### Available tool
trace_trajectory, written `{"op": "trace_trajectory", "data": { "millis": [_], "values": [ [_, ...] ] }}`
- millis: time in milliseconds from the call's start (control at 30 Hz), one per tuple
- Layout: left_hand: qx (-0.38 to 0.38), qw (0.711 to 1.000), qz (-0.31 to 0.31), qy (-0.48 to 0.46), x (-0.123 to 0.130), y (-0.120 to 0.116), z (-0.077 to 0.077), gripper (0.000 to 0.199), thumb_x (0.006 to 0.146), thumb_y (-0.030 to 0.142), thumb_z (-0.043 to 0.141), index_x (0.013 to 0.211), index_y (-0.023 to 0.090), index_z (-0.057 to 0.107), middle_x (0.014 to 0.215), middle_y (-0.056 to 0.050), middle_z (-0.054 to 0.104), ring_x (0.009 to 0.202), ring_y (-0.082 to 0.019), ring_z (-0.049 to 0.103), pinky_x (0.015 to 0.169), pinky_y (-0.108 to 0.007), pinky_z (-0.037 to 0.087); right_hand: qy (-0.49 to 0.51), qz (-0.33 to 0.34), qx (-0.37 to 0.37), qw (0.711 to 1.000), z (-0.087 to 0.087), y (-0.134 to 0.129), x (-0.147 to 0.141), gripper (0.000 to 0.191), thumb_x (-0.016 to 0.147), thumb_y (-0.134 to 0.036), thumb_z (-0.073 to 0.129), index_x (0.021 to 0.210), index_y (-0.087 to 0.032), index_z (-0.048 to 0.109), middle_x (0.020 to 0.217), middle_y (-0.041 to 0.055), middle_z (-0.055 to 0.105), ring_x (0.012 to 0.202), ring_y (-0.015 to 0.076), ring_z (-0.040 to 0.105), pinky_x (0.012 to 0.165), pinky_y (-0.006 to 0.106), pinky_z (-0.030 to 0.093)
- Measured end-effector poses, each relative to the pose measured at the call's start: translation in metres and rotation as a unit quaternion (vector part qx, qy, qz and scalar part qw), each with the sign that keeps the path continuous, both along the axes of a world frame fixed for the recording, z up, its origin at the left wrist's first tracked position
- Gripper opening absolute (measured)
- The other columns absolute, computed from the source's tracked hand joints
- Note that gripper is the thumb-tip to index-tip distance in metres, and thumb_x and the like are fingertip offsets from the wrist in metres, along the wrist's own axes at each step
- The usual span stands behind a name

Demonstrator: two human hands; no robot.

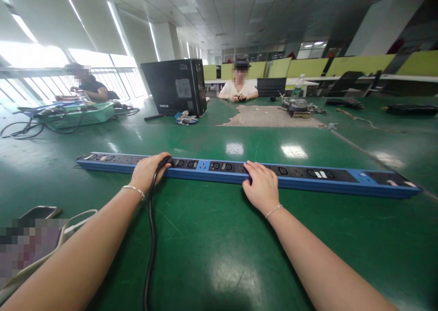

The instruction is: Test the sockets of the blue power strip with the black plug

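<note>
A long blue power strip (301,183) with black socket panels lies across the green table. My left hand (149,170), left of the strip's middle, is closed round a black plug (166,160) at the sockets. From that plug a black cable (152,229) runs down toward the near edge of the view. Over the strip's front edge, just right of its middle, rests my right hand (262,183), its fingers on the top face and its thumb at the front side. The contact between plug and socket is hidden by my left fingers.
A phone (34,251) lies at the lower left. Farther back on the table (191,256) are a green basket (99,114) with cables, a black computer case (178,87), gloves (186,118), a bottle (299,86) and brown cardboard (270,116). Two people sit beyond.
</note>
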State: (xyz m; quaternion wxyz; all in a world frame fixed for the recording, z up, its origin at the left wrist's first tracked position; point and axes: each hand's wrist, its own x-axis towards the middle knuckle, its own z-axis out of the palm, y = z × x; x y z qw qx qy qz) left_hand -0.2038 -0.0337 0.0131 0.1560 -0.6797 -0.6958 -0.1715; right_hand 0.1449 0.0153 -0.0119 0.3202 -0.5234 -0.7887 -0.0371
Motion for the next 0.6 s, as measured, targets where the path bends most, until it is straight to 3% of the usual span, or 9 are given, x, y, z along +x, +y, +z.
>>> {"op": "trace_trajectory", "data": {
  "millis": [233, 433, 600],
  "values": [
    [-0.028, 0.999, 0.033, -0.004, 0.011, -0.004, 0.011, 0.038, 0.088, 0.045, 0.038, 0.118, 0.026, 0.053, 0.104, -0.005, 0.069, 0.095, -0.023, 0.064, 0.082, -0.031, 0.046, -0.003, -0.002, 0.004, 1.000, 0.001, 0.000, 0.001, 0.043, 0.075, -0.017, 0.044, 0.116, -0.019, 0.060, 0.127, 0.0026, 0.058, 0.119, 0.0214, 0.048, 0.100, 0.040, 0.030],
    [-0.052, 0.998, 0.009, 0.030, 0.011, -0.005, 0.018, 0.039, 0.088, 0.046, 0.037, 0.116, 0.025, 0.054, 0.101, -0.006, 0.070, 0.093, -0.025, 0.065, 0.081, -0.034, 0.046, -0.004, -0.002, 0.001, 1.000, 0.001, 0.000, 0.000, 0.044, 0.075, -0.017, 0.044, 0.116, -0.019, 0.060, 0.126, 0.0027, 0.058, 0.119, 0.0209, 0.048, 0.100, 0.040, 0.030],
    [-0.025, 0.999, 0.019, 0.019, 0.013, -0.005, 0.013, 0.038, 0.088, 0.044, 0.038, 0.117, 0.025, 0.053, 0.101, -0.006, 0.070, 0.093, -0.024, 0.065, 0.082, -0.033, 0.046, -0.001, -0.004, 0.003, 1.000, 0.000, 0.000, 0.000, 0.044, 0.075, -0.018, 0.045, 0.116, -0.019, 0.060, 0.127, 0.0036, 0.058, 0.120, 0.0215, 0.047, 0.100, 0.041, 0.030]
  ]
}}
